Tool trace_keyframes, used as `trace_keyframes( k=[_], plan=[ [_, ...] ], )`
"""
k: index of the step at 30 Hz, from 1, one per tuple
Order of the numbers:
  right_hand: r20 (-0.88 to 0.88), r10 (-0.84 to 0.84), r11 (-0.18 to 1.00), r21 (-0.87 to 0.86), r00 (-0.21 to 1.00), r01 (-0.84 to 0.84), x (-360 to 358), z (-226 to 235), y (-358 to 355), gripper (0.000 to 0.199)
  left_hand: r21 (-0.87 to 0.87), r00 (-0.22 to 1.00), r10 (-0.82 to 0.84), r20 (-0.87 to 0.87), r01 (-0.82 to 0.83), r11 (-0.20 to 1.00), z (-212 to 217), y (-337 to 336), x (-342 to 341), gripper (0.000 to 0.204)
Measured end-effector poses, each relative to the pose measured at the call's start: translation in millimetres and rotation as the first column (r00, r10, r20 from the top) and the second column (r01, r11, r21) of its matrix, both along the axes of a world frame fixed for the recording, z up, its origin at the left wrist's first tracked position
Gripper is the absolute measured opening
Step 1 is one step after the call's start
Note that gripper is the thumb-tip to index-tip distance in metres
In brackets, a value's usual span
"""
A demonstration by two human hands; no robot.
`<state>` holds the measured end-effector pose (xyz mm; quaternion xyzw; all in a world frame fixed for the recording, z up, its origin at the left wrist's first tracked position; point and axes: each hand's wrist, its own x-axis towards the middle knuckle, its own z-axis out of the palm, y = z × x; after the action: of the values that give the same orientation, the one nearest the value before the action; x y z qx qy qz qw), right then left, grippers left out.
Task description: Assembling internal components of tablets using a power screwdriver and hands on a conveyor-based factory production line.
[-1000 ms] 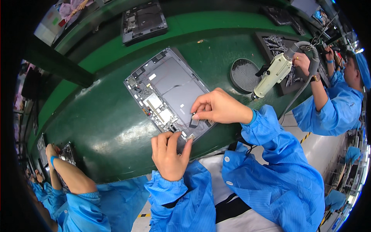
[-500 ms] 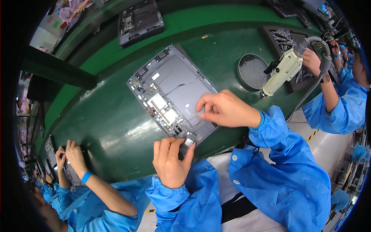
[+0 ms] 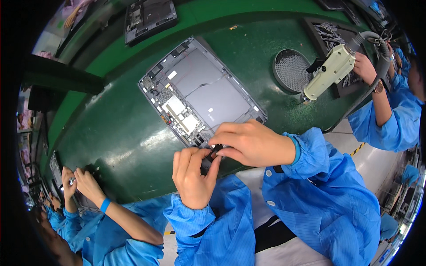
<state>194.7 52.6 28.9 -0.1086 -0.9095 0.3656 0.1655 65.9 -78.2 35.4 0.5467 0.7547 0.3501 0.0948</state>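
An opened slim device chassis, like a laptop or tablet (image 3: 222, 99), lies slantwise on the green bench. Its circuit board (image 3: 179, 116) runs along the left side, beside a large flat grey panel crossed by a thin dark cable. At its near corner, my left hand (image 3: 191, 175) pinches a small black part (image 3: 215, 151) between thumb and fingers. From the other side, my right hand (image 3: 253, 144) closes thumb and forefinger on that same part. A reddish patch shows on it; the fingers hide the rest.
A round black mesh-patterned dish (image 3: 291, 71) stands right of the chassis. Beside it hangs a cream powered screwdriver (image 3: 330, 73) on a grey hose. A tray of small grey parts (image 3: 328, 37) lies behind, near a co-worker's hand. Another chassis (image 3: 151, 20) sits at the far left.
My right hand has come down and left from above the panel to the small part at the near corner. The chassis appears farther up and left in view.
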Motion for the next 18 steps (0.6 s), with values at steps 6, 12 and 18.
trace_keyframes(
  k=[6, 12, 18],
  plan=[
    [0.016, 0.062, 0.988, -0.142, 0.998, -0.059, 0.5, -1.8, 15.5, 0.008, 0.01, 1.0, -0.013, 0.022, 0.013, 1.0, -7.7, -2.5, 0.2, 0.029],
    [0.045, 0.197, 0.969, -0.161, 0.979, -0.187, 3.7, -3.2, 37.7, 0.01, 0.032, 1.0, -0.01, 0.002, 0.009, 0.999, -8.5, -5.0, 0.2, 0.037],
    [0.106, 0.217, 0.975, -0.079, 0.97, -0.21, 2.1, 2.3, 33.9, 0.012, 0.044, 0.999, -0.035, -0.03, 0.036, 0.998, -8.1, -4.2, 7.8, 0.04]
  ],
)
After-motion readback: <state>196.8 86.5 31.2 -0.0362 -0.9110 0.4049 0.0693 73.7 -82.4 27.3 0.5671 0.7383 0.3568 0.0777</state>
